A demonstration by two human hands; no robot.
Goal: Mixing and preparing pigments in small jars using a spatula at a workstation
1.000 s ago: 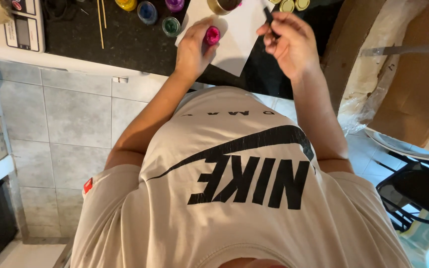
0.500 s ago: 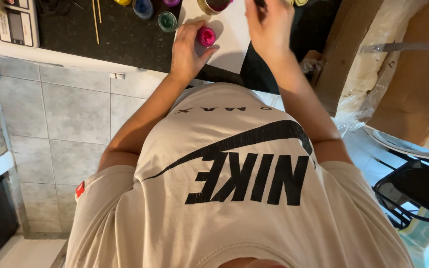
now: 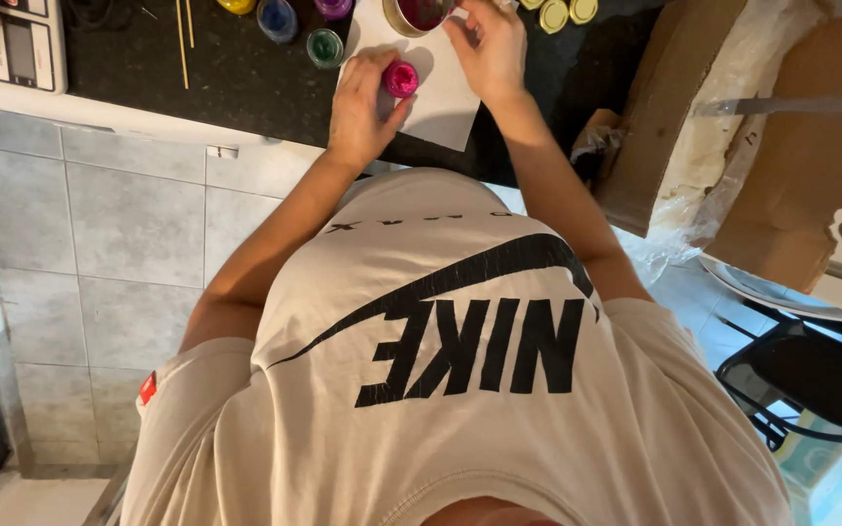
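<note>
Right now the left hand [image 3: 361, 109] is wrapped around a small pink paint pot [image 3: 401, 78], fingers curled on its side, holding it down on the white sheet of paper [image 3: 440, 107] that lies on the dark desk [image 3: 246, 78]. Just beside it, the right hand [image 3: 487, 47] hovers over the same sheet with fingers pinched together near the top edge of the view; what it grips, if anything, I cannot tell. Touching distance above sits a round open tin [image 3: 419, 15] with dark red inside. Off to the left stand a green pot [image 3: 325, 47], a blue pot [image 3: 276, 18] and a purple one [image 3: 333, 7], with thin wooden sticks [image 3: 184, 39] lying further left. Yellow lids [image 3: 567, 13] rest to the right, near a torn cardboard box [image 3: 733, 127]. Below the desk edge runs grey wall tile [image 3: 129, 214].
</note>
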